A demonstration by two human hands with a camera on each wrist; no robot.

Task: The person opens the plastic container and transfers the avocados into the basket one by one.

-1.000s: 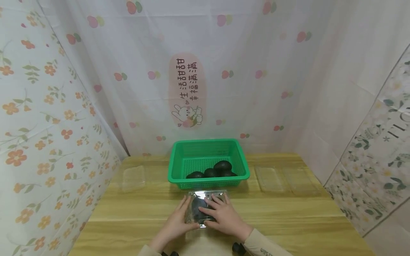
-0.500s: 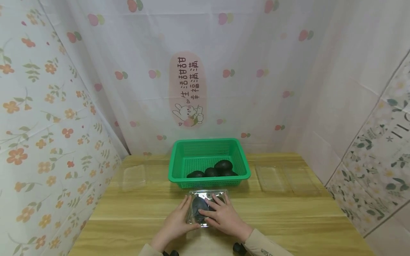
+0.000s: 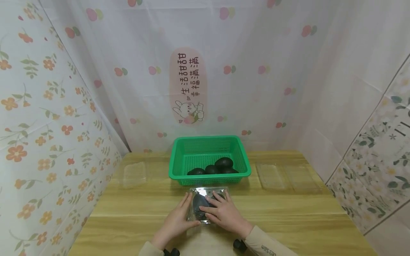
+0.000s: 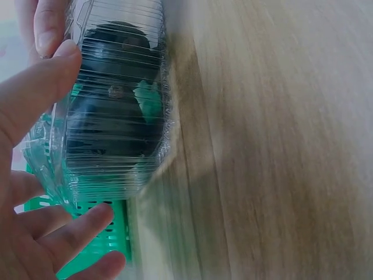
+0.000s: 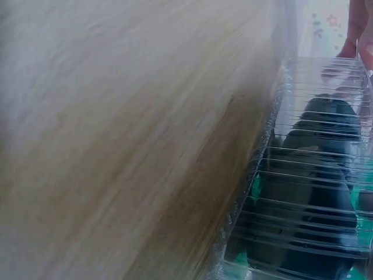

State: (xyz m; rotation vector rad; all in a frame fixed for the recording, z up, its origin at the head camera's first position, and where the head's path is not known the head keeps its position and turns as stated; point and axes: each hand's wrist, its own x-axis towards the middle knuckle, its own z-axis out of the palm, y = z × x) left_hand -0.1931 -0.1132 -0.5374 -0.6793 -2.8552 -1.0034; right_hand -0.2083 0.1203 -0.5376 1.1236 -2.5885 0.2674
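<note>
A clear plastic clamshell box (image 3: pixel 209 188) with dark avocados (image 3: pixel 199 203) inside stands on the table in front of the green basket. My left hand (image 3: pixel 175 223) holds the box's left side, its thumb at the near edge and its fingers along the side. In the left wrist view that thumb (image 4: pixel 58 70) presses the rim above the ribbed wall. Across the lid's right half lies my right hand (image 3: pixel 225 215), fingers spread and pressing on top. Through the ribbed side in the right wrist view, dark avocados (image 5: pixel 303 204) show; the right hand's fingers are mostly hidden there.
Behind the box, a green plastic basket (image 3: pixel 175 167) contains several avocados (image 3: pixel 224 162). One clear plastic container (image 3: pixel 134 174) lies at the back left of the wooden table (image 3: pixel 128 220), and others (image 3: pixel 272 176) lie at the back right. Patterned curtains (image 3: pixel 256 96) surround the table.
The head view has tilted down a little, so the scene sits slightly higher. Both hands keep nearly the same place on the box.
</note>
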